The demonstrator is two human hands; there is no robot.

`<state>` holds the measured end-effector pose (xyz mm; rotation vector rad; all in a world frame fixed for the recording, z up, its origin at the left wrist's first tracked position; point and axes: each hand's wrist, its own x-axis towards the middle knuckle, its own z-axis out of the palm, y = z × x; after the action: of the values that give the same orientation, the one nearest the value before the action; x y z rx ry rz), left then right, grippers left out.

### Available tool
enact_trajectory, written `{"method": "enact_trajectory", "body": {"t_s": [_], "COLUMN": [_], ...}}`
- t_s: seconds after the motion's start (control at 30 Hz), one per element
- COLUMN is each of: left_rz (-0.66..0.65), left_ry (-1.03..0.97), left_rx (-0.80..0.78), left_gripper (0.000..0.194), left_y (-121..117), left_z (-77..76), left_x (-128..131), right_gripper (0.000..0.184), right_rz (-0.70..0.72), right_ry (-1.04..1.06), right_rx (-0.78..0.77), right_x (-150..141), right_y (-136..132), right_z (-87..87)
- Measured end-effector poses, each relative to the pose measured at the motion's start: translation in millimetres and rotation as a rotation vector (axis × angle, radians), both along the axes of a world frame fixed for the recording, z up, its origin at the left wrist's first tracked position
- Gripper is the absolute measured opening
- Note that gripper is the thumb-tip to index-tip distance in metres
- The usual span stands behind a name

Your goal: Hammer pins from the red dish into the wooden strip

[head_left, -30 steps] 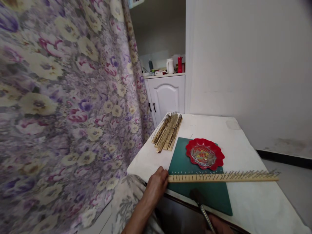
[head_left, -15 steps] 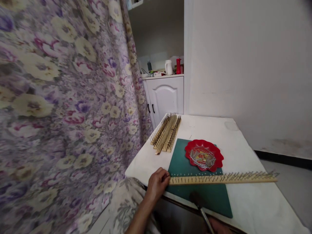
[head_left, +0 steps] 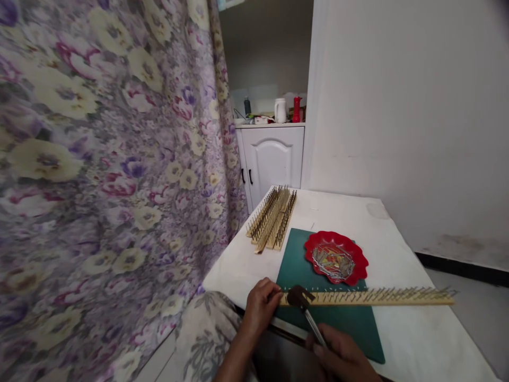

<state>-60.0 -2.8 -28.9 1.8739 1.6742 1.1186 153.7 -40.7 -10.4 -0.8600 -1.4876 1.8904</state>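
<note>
A long wooden strip [head_left: 397, 301] studded with a row of nails lies crosswise over the green mat [head_left: 330, 329]. At its left end is my left hand [head_left: 260, 305], its fingers pinched together; what lies between the fingertips is too small to tell. My right hand [head_left: 338, 347] grips a claw hammer [head_left: 314, 323] by its handle. The dark hammer head is just right of my left fingertips, above the strip. Beyond the strip, a red scalloped dish [head_left: 360, 260] holds many loose nails [head_left: 332, 260].
Several nail-studded wooden strips [head_left: 272, 217] lie side by side at the far left of the white-covered table [head_left: 429, 339]. A floral curtain [head_left: 139, 185] hangs on the left. Behind the table stand a white cabinet [head_left: 274, 159] and a bare wall [head_left: 397, 106].
My right hand has raised the hammer up and to the left, from below the strip to over its left end. My left hand stays at that end. The view has shifted slightly.
</note>
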Motion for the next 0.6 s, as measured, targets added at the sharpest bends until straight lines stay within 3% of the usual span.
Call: {"method": "enact_trajectory", "body": {"t_s": [0.17,0.37,0.6], "left_rz": [0.007,-0.003,-0.006], "left_ry": [-0.011,-0.021,-0.027], "left_rx": [0.005,0.007,0.013], "left_gripper": [0.015,0.016,0.017], "left_y": [0,1,2], "left_z": [1.5,-1.4,-3.3], "left_x": [0,-2,-3], "right_gripper": [0.035,0.024,0.025], "right_rz": [0.012,0.001,-0.019], "right_ry": [-0.003,-0.035,-0.038], "right_rx": [-0.045,-0.029,0.023], "right_x": [-30,-40,-39], "right_y": [12,14,13], "right_z": [24.3,18.9,19.7]}}
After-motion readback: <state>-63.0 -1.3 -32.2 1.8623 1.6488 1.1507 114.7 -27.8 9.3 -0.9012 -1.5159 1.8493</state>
